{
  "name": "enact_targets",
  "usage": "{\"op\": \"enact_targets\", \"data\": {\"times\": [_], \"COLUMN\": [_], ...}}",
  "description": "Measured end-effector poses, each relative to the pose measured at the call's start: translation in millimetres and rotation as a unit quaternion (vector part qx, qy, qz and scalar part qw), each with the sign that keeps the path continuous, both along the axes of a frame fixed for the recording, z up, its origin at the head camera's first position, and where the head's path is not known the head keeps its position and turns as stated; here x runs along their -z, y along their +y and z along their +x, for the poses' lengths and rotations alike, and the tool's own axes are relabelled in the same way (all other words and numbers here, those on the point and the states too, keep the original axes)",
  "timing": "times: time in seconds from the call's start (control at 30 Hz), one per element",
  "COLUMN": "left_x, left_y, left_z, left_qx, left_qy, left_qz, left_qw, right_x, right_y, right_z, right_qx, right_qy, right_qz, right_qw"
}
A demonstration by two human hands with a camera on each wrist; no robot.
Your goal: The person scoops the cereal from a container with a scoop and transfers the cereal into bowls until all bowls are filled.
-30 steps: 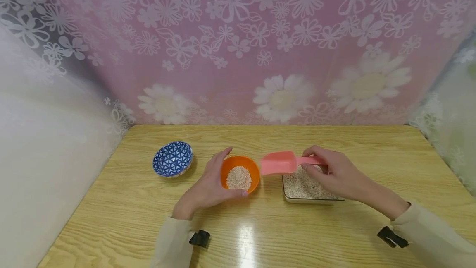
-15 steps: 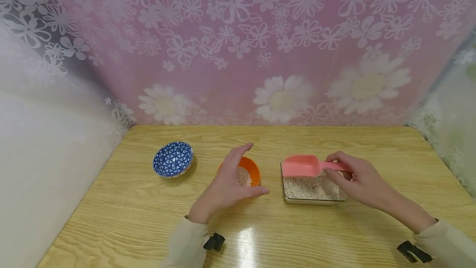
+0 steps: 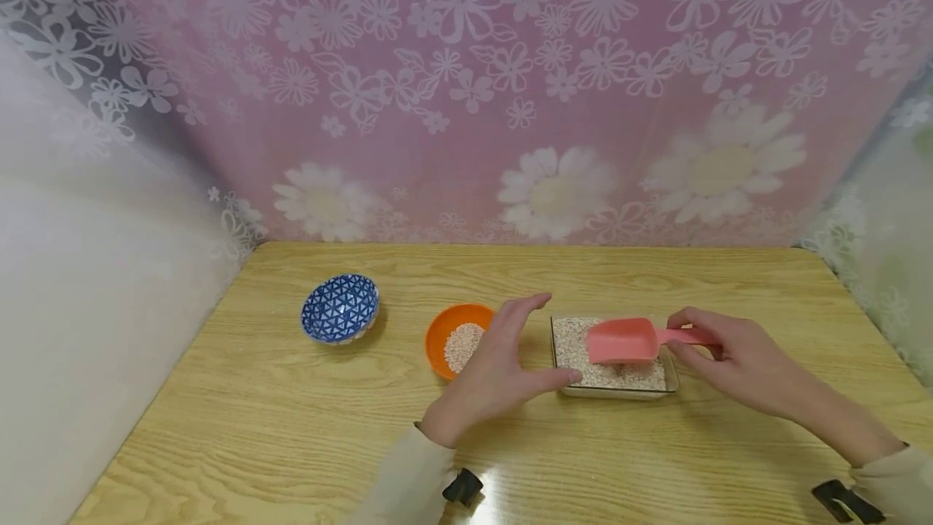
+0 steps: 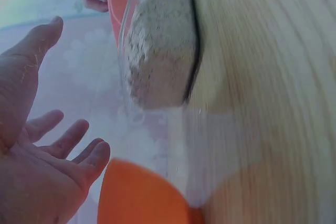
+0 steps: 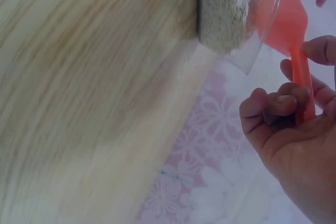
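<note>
My right hand (image 3: 743, 359) grips the handle of a pink scoop (image 3: 624, 341), whose bowl lies over a clear rectangular container (image 3: 619, 392) filled with pale flakes that look like oats (image 5: 226, 11). Fingers curl round the handle in the right wrist view. My left hand (image 3: 492, 375) holds nothing, thumb and fingers spread wide, between an orange bowl (image 3: 440, 339) and the container's left side. Its thumb tip overlaps the container's near left corner in the head view. Some of the same flakes (image 3: 462, 347) lie in the orange bowl, partly hidden behind the left hand.
A blue and white patterned bowl (image 3: 340, 309) stands at the left of the wooden table (image 3: 240, 420). Behind the table's back edge hangs a pink flowered curtain (image 3: 437, 144).
My left hand has let go of the orange bowl and moved right toward the container. The right hand has carried the scoop right, from beside the bowl to over the flakes.
</note>
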State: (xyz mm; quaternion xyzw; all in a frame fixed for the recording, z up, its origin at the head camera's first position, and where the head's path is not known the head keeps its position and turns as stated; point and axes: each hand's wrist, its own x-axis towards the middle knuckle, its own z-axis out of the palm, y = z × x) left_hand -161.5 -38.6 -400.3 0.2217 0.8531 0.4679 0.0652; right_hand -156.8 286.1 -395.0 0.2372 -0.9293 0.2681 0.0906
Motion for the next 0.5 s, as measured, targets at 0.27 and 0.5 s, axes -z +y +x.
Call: {"op": "enact_targets", "data": {"times": [0.27, 0.5], "left_x": [5.9, 17.2], "left_y": [27, 40], "left_z": [4.1, 3.2], "left_qx": [-0.003, -0.014], "left_qy": [-0.003, -0.025], "left_qz": [-0.036, -0.077], "left_qw": [0.9994, 0.9966], "right_x": [-3.8, -13.7], "right_y": [15, 21], "right_z": [-0.3, -0.9], "right_qx": [0.005, -0.014], "right_qy": [0.032, 0.074], "right_qz": [0.027, 0.073], "right_qw": [0.999, 0.995]}}
